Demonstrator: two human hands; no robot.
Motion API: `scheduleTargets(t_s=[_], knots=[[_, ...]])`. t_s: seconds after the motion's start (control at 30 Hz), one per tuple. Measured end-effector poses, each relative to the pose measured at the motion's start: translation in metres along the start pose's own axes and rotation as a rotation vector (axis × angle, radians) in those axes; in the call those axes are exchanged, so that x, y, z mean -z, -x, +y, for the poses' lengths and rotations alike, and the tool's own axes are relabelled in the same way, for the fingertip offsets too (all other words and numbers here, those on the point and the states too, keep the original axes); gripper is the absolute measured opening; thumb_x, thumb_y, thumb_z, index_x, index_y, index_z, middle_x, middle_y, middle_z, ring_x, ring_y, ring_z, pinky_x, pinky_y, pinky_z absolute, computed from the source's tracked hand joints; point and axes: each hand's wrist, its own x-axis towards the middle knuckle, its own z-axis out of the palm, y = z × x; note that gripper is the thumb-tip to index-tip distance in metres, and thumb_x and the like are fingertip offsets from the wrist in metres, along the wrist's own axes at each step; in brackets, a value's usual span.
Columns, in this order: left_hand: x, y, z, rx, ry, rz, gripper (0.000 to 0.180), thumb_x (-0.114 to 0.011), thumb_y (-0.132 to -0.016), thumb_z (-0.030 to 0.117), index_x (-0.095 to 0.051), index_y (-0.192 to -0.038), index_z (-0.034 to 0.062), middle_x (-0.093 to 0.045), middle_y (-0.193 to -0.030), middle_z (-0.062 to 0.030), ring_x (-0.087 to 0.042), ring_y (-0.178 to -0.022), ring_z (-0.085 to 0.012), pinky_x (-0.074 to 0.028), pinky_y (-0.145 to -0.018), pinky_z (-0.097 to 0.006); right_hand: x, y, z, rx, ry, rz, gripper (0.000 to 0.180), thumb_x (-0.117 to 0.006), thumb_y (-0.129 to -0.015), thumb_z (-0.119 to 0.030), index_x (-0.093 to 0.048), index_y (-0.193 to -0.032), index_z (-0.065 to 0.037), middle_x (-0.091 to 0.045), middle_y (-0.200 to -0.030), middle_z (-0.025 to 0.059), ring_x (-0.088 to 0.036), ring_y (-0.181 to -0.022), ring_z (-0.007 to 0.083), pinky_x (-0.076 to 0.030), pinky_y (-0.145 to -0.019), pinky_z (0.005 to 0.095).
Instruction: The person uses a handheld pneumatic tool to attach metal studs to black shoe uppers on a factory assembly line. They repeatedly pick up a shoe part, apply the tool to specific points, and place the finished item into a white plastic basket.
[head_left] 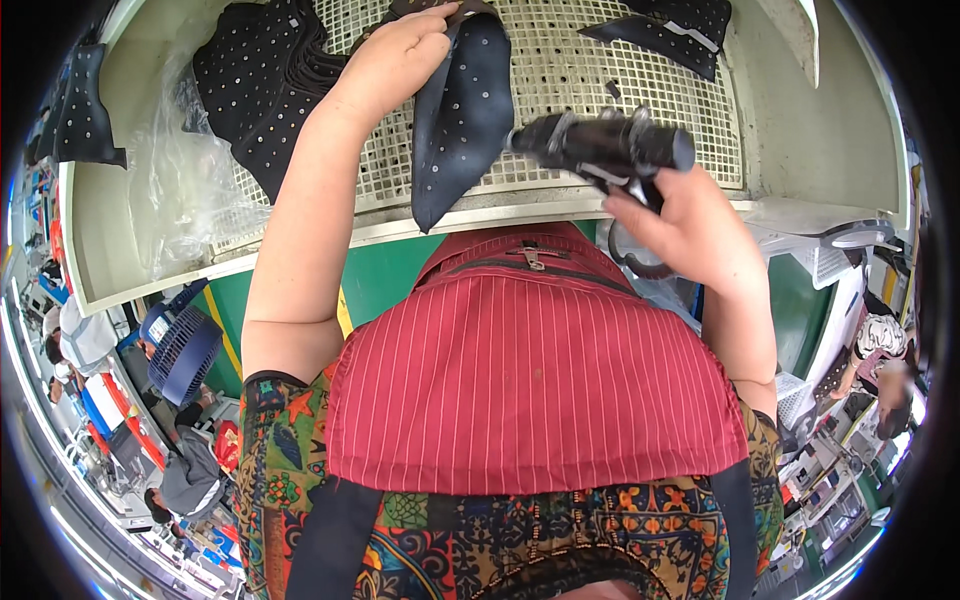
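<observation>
Red apron [530,380] (below), studded piece [462,110] under left hand [395,55]

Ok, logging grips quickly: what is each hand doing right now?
Left hand: closed, pinching the dark studded piece over the mesh table.
Right hand: closed around the black spray gun.

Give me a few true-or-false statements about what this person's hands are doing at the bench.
1. The left hand holds a dark studded fabric piece. True.
2. The right hand is empty. False: it grips a black handheld tool.
3. The work surface is a perforated grid. True.
4. The stack of studded pieces lies to the right of both hands. False: it lies to the left.
5. The apron is blue. False: it is red with thin stripes.
</observation>
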Motion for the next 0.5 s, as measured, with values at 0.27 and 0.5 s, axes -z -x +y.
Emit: scheduleTargets(t_s=[0.27,0.5], knots=[[0.017,0.011,0.012,0.034,0.123,0.109,0.042,-0.037,-0.087,0.013,-0.056,-0.121,-0.0031,-0.056,-0.128,-0.0132,-0.053,-0.115,-0.0206,-0.038,-0.099,-0.028,-0.005,-0.007,0.069,-0.179,-0.269,0.227,0.035,-0.063,-0.081,-0.013,-0.053,-0.111,0.003,-0.061,-0.081,0.0050,-0.057,-0.070,0.0152,-0.048,-0.065,0.0303],[0.077,0.007,0.064,-0.057,0.138,0.120,0.046,-0.040,-0.082,0.011,-0.056,-0.124,0.0011,-0.061,-0.120,-0.0152,-0.054,-0.115,-0.0209,-0.036,-0.100,-0.029,-0.021,-0.011,0.118,-0.533,-0.311,0.252,0.039,-0.063,-0.083,-0.025,-0.056,-0.112,0.001,-0.064,-0.090,0.0128,-0.061,-0.076,0.0202,-0.049,-0.070,0.0322]])
